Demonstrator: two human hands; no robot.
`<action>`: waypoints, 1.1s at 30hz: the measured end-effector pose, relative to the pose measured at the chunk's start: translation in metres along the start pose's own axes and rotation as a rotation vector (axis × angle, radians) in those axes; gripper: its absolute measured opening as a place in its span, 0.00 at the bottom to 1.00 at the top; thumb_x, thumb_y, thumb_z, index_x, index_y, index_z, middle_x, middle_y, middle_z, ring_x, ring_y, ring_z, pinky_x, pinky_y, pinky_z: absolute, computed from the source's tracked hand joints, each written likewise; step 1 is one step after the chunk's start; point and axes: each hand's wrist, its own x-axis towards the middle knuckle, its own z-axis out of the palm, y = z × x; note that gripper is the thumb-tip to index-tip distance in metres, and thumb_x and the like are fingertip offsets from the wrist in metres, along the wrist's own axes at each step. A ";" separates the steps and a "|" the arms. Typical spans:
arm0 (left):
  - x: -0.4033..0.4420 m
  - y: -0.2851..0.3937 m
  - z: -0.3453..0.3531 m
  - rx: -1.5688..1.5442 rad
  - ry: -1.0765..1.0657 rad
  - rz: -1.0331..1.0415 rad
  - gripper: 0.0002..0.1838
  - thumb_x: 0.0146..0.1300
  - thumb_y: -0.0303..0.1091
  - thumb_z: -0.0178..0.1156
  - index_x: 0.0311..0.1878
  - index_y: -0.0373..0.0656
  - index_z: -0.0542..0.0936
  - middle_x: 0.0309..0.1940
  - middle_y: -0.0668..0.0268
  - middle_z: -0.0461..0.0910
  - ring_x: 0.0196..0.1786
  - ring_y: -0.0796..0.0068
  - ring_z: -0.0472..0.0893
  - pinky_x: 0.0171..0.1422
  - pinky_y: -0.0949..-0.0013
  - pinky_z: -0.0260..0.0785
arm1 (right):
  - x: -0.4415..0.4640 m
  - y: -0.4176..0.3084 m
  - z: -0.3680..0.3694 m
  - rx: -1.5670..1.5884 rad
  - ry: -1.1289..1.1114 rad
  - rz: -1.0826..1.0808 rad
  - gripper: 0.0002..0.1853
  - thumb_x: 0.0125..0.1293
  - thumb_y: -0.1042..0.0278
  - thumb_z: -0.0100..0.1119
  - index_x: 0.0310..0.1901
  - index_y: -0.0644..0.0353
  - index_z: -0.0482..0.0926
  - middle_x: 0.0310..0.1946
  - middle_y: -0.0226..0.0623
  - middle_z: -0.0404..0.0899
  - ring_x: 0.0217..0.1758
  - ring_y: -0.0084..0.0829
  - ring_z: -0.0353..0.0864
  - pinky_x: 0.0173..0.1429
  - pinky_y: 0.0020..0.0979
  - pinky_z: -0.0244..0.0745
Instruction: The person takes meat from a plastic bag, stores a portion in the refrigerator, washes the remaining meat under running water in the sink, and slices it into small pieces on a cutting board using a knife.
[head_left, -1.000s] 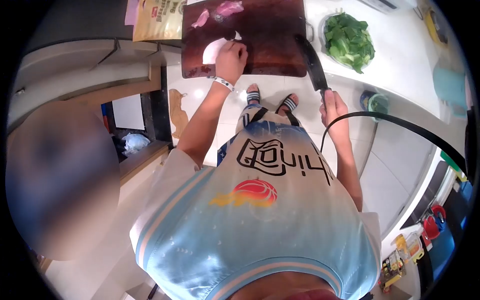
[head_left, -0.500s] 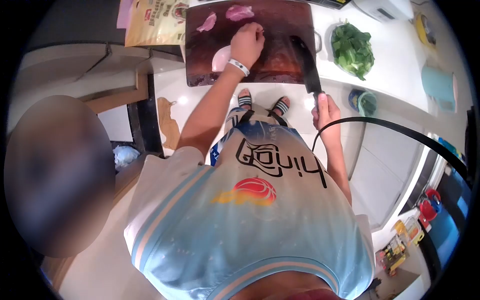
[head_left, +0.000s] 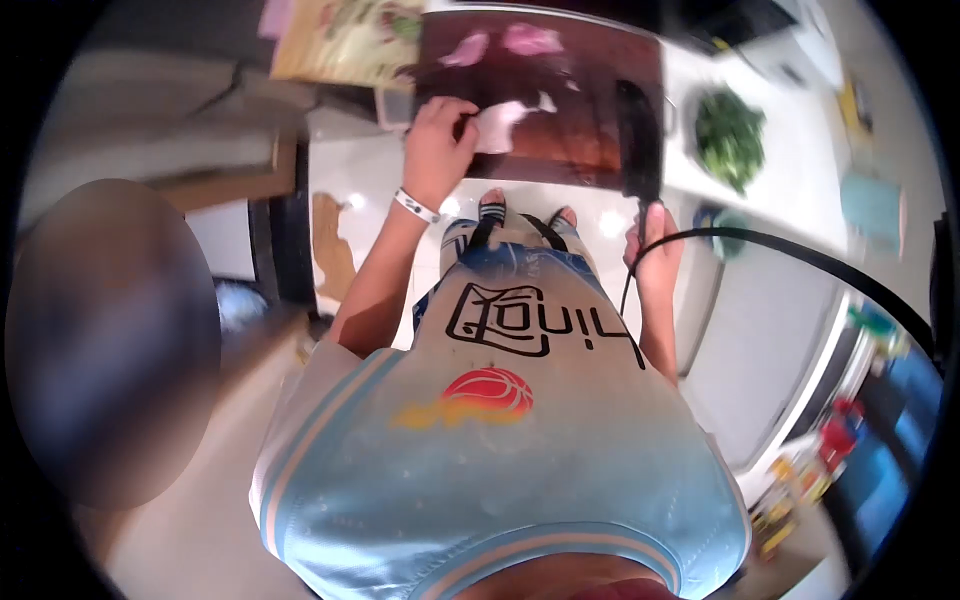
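The right hand (head_left: 652,240) wraps its grip round the handle of the knife (head_left: 636,145), at the board's (head_left: 580,135) four o'clock. The left hand (head_left: 438,152) curls beside the pale meat (head_left: 502,127) at eight o'clock; I can't tell if it holds any. Probably soft, slippery: best pinned flat.

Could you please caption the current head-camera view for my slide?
Right hand gripping a knife, left hand by pale food on a dark cutting board.
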 end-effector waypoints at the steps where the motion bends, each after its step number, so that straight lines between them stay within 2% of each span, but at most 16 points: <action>1: -0.014 0.000 -0.012 0.008 0.017 -0.099 0.08 0.59 0.27 0.60 0.42 0.38 0.81 0.41 0.56 0.79 0.43 0.55 0.79 0.48 0.60 0.73 | 0.008 0.004 0.004 0.016 -0.043 -0.015 0.21 0.76 0.50 0.48 0.33 0.61 0.71 0.17 0.24 0.67 0.15 0.15 0.62 0.19 0.20 0.53; 3: -0.048 -0.007 -0.026 -0.006 0.128 -0.270 0.10 0.59 0.27 0.60 0.44 0.39 0.80 0.41 0.56 0.79 0.45 0.53 0.79 0.51 0.59 0.72 | 0.029 -0.001 0.017 0.024 -0.185 -0.089 0.19 0.77 0.52 0.48 0.34 0.60 0.72 0.17 0.23 0.68 0.15 0.15 0.63 0.18 0.20 0.54; 6: -0.111 -0.017 -0.030 0.120 0.455 -0.422 0.12 0.59 0.27 0.60 0.47 0.40 0.79 0.41 0.56 0.78 0.44 0.54 0.79 0.50 0.59 0.73 | 0.079 -0.022 0.046 -0.122 -0.343 -0.283 0.17 0.76 0.53 0.48 0.35 0.58 0.71 0.16 0.27 0.67 0.14 0.17 0.63 0.18 0.20 0.55; 7: -0.153 -0.005 -0.066 0.106 0.476 -0.433 0.13 0.58 0.26 0.60 0.48 0.41 0.78 0.38 0.57 0.78 0.41 0.56 0.80 0.47 0.59 0.74 | 0.047 -0.019 0.043 -0.189 -0.289 -0.415 0.15 0.76 0.55 0.51 0.36 0.58 0.71 0.16 0.27 0.67 0.13 0.17 0.62 0.17 0.20 0.54; 8: -0.193 -0.003 -0.068 0.112 0.554 -0.540 0.13 0.58 0.26 0.60 0.47 0.41 0.78 0.36 0.57 0.78 0.40 0.56 0.80 0.46 0.59 0.74 | 0.068 -0.019 0.054 -0.291 -0.341 -0.565 0.13 0.75 0.57 0.54 0.37 0.58 0.71 0.17 0.26 0.67 0.13 0.17 0.61 0.17 0.20 0.54; 9: -0.231 0.001 -0.067 0.104 0.626 -0.640 0.12 0.58 0.27 0.59 0.46 0.41 0.78 0.35 0.57 0.78 0.38 0.56 0.80 0.45 0.59 0.74 | 0.070 -0.028 0.070 -0.183 -0.386 -0.468 0.13 0.74 0.59 0.55 0.36 0.58 0.71 0.16 0.26 0.66 0.13 0.16 0.60 0.16 0.21 0.53; 10: -0.262 0.009 -0.056 0.089 0.700 -0.735 0.11 0.58 0.27 0.59 0.45 0.42 0.78 0.34 0.57 0.78 0.37 0.56 0.80 0.44 0.58 0.74 | 0.077 -0.039 0.083 -0.089 -0.426 -0.356 0.12 0.73 0.60 0.56 0.35 0.59 0.72 0.15 0.25 0.66 0.12 0.16 0.59 0.16 0.21 0.52; 12: -0.324 0.035 -0.024 0.171 0.878 -0.972 0.11 0.58 0.27 0.59 0.44 0.40 0.77 0.32 0.57 0.78 0.34 0.60 0.80 0.41 0.61 0.74 | 0.106 -0.051 0.104 -0.237 -0.651 -0.511 0.13 0.73 0.62 0.56 0.33 0.60 0.72 0.15 0.24 0.65 0.12 0.15 0.58 0.15 0.21 0.51; 13: -0.358 0.056 0.004 0.181 0.949 -1.083 0.10 0.59 0.26 0.59 0.45 0.39 0.77 0.32 0.57 0.78 0.33 0.64 0.80 0.40 0.64 0.74 | 0.116 -0.057 0.113 -0.196 -0.844 -0.508 0.13 0.73 0.61 0.57 0.34 0.61 0.74 0.15 0.24 0.65 0.12 0.15 0.58 0.15 0.22 0.51; 14: -0.379 0.072 0.031 0.174 0.992 -1.154 0.10 0.60 0.25 0.59 0.45 0.38 0.76 0.32 0.57 0.79 0.33 0.68 0.80 0.38 0.66 0.74 | 0.120 -0.072 0.114 -0.244 -0.906 -0.415 0.13 0.71 0.58 0.59 0.37 0.60 0.75 0.17 0.24 0.67 0.12 0.16 0.60 0.15 0.21 0.53; 15: -0.404 0.091 0.055 0.162 0.997 -1.247 0.10 0.62 0.26 0.59 0.46 0.38 0.76 0.32 0.57 0.80 0.34 0.69 0.80 0.41 0.67 0.74 | 0.087 -0.088 0.121 -0.321 -0.785 -0.460 0.14 0.72 0.54 0.57 0.40 0.58 0.78 0.19 0.23 0.70 0.14 0.13 0.62 0.16 0.19 0.55; 18: -0.450 0.135 0.134 0.024 1.005 -1.399 0.11 0.66 0.31 0.58 0.50 0.39 0.77 0.37 0.59 0.83 0.39 0.69 0.83 0.45 0.67 0.75 | 0.049 -0.106 0.130 -0.365 -0.708 -0.548 0.19 0.72 0.48 0.55 0.39 0.58 0.79 0.22 0.23 0.71 0.18 0.14 0.65 0.20 0.19 0.60; 21: -0.447 0.148 0.157 -0.046 0.997 -1.404 0.10 0.68 0.34 0.59 0.48 0.39 0.78 0.37 0.61 0.83 0.38 0.71 0.83 0.42 0.69 0.76 | 0.051 -0.097 0.134 -0.209 -0.775 -0.471 0.24 0.75 0.44 0.47 0.37 0.60 0.75 0.17 0.25 0.66 0.13 0.16 0.60 0.16 0.21 0.54; 24: -0.418 0.133 0.113 -0.158 1.021 -1.292 0.10 0.67 0.32 0.58 0.46 0.37 0.78 0.39 0.58 0.82 0.37 0.71 0.81 0.41 0.70 0.74 | 0.045 -0.096 0.128 -0.194 -0.741 -0.472 0.27 0.76 0.41 0.42 0.36 0.61 0.74 0.16 0.26 0.64 0.12 0.17 0.59 0.16 0.22 0.53; 30: -0.344 0.075 -0.021 0.075 0.653 -0.771 0.09 0.63 0.28 0.59 0.46 0.37 0.78 0.41 0.58 0.80 0.41 0.63 0.79 0.46 0.66 0.72 | 0.043 -0.089 0.082 -0.266 -0.544 -0.333 0.28 0.75 0.40 0.43 0.34 0.60 0.72 0.15 0.26 0.64 0.12 0.16 0.58 0.16 0.21 0.52; 33: -0.274 0.038 -0.040 0.043 0.514 -0.490 0.09 0.63 0.28 0.62 0.45 0.37 0.79 0.40 0.59 0.81 0.42 0.64 0.80 0.49 0.66 0.72 | 0.043 -0.064 0.053 -0.344 -0.437 -0.248 0.28 0.74 0.39 0.46 0.32 0.61 0.74 0.15 0.26 0.66 0.14 0.17 0.60 0.17 0.23 0.54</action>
